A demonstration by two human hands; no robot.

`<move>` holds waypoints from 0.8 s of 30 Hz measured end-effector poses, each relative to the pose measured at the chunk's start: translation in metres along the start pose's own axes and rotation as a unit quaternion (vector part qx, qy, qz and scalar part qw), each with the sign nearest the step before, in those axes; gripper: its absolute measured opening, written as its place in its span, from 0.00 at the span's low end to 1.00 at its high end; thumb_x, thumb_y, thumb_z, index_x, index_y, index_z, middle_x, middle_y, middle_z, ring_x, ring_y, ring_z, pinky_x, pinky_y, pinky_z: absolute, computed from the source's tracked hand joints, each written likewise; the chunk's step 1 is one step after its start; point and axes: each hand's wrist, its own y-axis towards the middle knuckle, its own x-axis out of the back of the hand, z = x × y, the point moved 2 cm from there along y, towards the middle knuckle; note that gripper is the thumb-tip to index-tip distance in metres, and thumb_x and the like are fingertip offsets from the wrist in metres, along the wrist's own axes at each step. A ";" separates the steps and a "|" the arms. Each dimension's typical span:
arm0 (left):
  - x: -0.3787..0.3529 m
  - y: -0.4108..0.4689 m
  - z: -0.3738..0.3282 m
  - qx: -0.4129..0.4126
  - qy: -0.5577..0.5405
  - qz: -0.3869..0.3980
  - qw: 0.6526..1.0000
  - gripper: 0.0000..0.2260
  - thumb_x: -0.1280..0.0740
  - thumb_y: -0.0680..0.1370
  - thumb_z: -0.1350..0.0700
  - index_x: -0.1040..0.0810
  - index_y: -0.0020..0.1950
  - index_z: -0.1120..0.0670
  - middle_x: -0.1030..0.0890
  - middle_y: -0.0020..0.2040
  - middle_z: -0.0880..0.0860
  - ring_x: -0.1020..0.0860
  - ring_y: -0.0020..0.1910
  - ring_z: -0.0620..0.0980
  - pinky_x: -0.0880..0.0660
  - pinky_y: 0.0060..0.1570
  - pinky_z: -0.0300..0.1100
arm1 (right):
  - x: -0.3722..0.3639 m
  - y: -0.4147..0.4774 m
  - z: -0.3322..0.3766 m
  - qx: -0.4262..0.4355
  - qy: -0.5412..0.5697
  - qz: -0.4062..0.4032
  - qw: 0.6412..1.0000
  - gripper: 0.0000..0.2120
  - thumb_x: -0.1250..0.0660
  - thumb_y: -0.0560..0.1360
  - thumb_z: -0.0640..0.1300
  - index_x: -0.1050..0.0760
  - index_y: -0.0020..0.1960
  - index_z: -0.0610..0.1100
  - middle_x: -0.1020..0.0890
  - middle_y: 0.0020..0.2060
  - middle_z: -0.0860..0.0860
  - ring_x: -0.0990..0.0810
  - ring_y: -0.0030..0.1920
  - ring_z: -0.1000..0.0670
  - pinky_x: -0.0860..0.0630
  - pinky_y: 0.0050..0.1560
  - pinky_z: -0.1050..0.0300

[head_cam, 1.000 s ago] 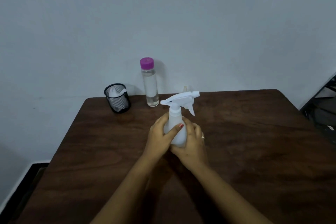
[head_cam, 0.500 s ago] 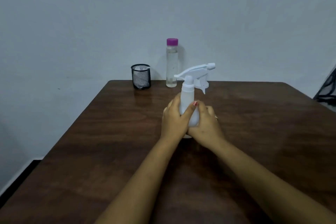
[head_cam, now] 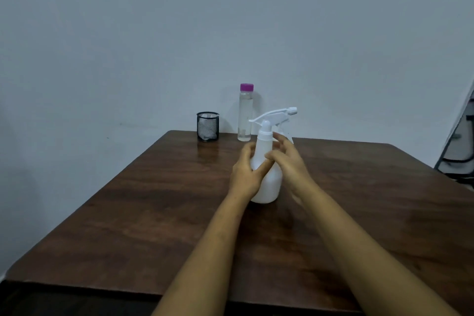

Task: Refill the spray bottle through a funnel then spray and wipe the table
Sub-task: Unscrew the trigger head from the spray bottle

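A white spray bottle [head_cam: 266, 179] with a white trigger head stands upright on the dark wooden table [head_cam: 143, 208]. My left hand [head_cam: 245, 172] wraps its body from the left, thumb across the front. On the bottle's right side, my right hand [head_cam: 289, 161] has its fingers spread and raised toward the neck, below the trigger. A clear bottle [head_cam: 245, 115] with a purple cap stands behind, near the wall. A pale funnel-like shape shows faintly behind my right hand; I cannot tell what it is.
A black mesh cup [head_cam: 207, 126] with something white inside sits at the table's far edge, left of the clear bottle. A dark metal frame [head_cam: 459, 146] stands off the table's right side. A plain wall runs behind the table.
The view has tilted up. My right hand has opened off the bottle's body, its fingers now lifted toward the neck. My left hand keeps its hold on the bottle.
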 end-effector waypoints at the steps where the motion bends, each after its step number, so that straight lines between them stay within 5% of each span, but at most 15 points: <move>1: 0.000 0.001 -0.001 0.001 -0.004 0.003 1.000 0.22 0.32 0.74 0.45 0.33 0.66 0.46 0.24 0.59 0.46 0.26 0.56 0.43 0.30 0.53 0.41 | -0.004 0.004 0.003 0.011 0.010 -0.026 1.000 0.16 0.34 0.75 0.41 0.26 0.61 0.48 0.19 0.53 0.52 0.20 0.56 0.52 0.23 0.56 0.56; 5: -0.001 0.013 0.001 -0.006 -0.005 0.026 1.000 0.18 0.31 0.75 0.51 0.32 0.62 0.48 0.23 0.56 0.45 0.25 0.55 0.43 0.30 0.49 0.37 | -0.020 0.028 0.004 0.021 0.013 -0.136 0.990 0.19 0.26 0.67 0.56 0.22 0.52 0.47 0.16 0.45 0.51 0.17 0.48 0.51 0.20 0.54 0.46; 10: -0.010 0.023 0.015 -0.023 -0.027 0.010 0.999 0.12 0.31 0.74 0.54 0.30 0.55 0.48 0.20 0.50 0.44 0.22 0.47 0.35 0.28 0.44 0.34 | -0.018 0.041 -0.003 0.077 -0.019 -0.229 0.970 0.14 0.24 0.67 0.53 0.20 0.46 0.45 0.17 0.37 0.54 0.18 0.42 0.54 0.19 0.47 0.51; 16: -0.012 0.028 0.020 -0.042 -0.053 0.006 0.998 0.18 0.32 0.70 0.44 0.28 0.55 0.50 0.20 0.50 0.45 0.22 0.47 0.36 0.27 0.42 0.27 | -0.012 0.048 -0.009 0.119 -0.013 -0.137 0.983 0.09 0.34 0.76 0.50 0.23 0.52 0.45 0.16 0.43 0.51 0.17 0.46 0.52 0.20 0.52 0.49; 24: -0.016 0.024 0.020 -0.057 -0.047 -0.001 0.997 0.12 0.32 0.75 0.52 0.28 0.57 0.49 0.21 0.50 0.43 0.23 0.47 0.35 0.28 0.44 0.28 | -0.010 0.040 -0.011 0.132 -0.014 -0.118 0.984 0.21 0.35 0.74 0.58 0.27 0.57 0.42 0.18 0.47 0.50 0.18 0.49 0.52 0.21 0.54 0.47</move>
